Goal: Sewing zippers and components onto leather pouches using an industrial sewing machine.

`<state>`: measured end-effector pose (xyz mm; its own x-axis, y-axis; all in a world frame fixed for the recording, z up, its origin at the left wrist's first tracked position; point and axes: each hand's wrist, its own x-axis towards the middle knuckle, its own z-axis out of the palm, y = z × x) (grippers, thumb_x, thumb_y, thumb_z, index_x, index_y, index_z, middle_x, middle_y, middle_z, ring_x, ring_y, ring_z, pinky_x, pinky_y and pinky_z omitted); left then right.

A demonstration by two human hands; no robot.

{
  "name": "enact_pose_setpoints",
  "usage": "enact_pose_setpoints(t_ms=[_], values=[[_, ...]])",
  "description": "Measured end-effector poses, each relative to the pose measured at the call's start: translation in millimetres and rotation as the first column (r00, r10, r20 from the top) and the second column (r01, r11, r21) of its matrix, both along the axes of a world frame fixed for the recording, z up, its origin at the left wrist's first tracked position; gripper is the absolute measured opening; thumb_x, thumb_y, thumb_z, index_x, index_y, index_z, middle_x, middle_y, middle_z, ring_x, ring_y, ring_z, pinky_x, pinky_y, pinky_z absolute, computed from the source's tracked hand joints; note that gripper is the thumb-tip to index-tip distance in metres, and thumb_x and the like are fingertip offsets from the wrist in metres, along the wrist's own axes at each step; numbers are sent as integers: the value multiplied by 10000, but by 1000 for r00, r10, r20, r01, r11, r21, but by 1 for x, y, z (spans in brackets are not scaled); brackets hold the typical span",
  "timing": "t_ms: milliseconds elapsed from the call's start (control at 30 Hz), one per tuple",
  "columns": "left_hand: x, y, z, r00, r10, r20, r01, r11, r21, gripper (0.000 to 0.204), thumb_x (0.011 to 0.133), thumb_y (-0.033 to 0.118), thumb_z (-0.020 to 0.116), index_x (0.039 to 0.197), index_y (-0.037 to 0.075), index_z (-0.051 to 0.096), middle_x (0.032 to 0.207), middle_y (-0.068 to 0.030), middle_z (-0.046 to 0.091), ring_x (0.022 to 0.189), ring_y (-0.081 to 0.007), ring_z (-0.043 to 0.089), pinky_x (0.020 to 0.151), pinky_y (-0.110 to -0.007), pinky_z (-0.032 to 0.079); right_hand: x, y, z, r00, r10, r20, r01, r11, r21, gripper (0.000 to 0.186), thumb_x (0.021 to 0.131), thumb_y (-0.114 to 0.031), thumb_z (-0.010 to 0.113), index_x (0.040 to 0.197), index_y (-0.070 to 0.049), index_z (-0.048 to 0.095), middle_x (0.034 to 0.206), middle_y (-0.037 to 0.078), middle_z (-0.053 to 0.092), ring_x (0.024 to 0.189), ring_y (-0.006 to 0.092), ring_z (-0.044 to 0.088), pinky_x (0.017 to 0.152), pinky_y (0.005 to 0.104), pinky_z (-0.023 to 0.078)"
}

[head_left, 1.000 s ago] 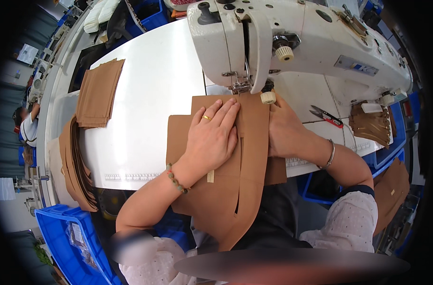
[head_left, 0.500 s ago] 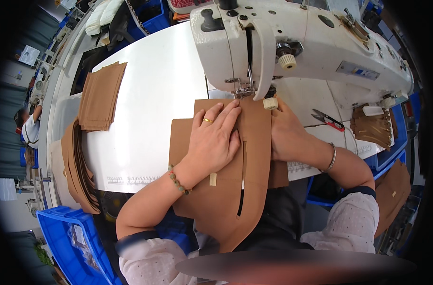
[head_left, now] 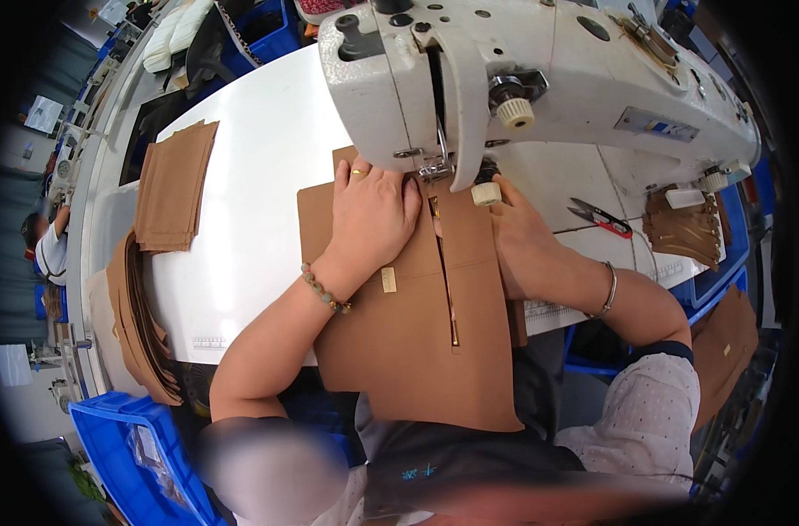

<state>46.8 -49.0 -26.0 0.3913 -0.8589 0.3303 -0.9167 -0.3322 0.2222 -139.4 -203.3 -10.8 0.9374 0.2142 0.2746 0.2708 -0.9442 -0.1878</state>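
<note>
Upward has slid your flat brown fabric panel with a long slit point(head_left: 391, 342), filling the frame's centre. Your left hand point(head_left: 369, 210) lies palm-down on it, thumb held apart; your right hand point(head_left: 524, 245) meets its right edge, grip hidden. Beyond, the white metal sewing machine point(head_left: 575, 88) spans the upper right.
</note>
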Motion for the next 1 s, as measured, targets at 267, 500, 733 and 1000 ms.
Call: enact_pose_setpoints(t_ms=[267, 500, 733, 1000], values=[[-21, 41, 29, 950, -242, -200, 217, 966, -139, 361, 907, 113, 722, 1253, 22, 673, 1298, -147, 667, 1173, -371, 622, 1032, -487, 488, -1, 1, -5, 999, -24, -49, 25, 999, 20, 632, 804, -301, 709, 1381, -64, 612, 1387, 200, 599, 1320, 392, 539, 1139, 666, 327], [-22, 43, 17, 967, -231, -104, 231, 973, -11, 462, 940, 113, 681, 1397, 63, 631, 1407, -114, 637, 1349, -321, 556, 1180, -532, 366, -1, -1, -4, 998, 25, -65, -19, 996, 89, 630, 812, -275, 704, 1392, -51, 601, 1384, 187, 611, 1310, 387, 545, 1164, 676, 293], [-22, 45, 17, 977, -204, -60, 206, 978, 22, 407, 951, 127, 661, 1353, 67, 650, 1458, -81, 607, 1328, -327, 561, 1166, -595, 366, 2, 1, 2, 1000, 14, -17, -12, 992, 122, 636, 818, -321, 711, 1388, -61, 606, 1430, 171, 596, 1333, 334, 548, 1144, 663, 321], [-24, 48, 19, 971, -234, -40, 236, 970, 61, 469, 904, 86, 669, 1372, 66, 642, 1498, -53, 584, 1335, -305, 556, 1171, -606, 356, 0, 1, 2, 1000, 3, -8, -2, 995, 98, 629, 821, -334, 719, 1384, -74, 609, 1447, 172, 578, 1338, 317, 548, 1134, 668, 322]])
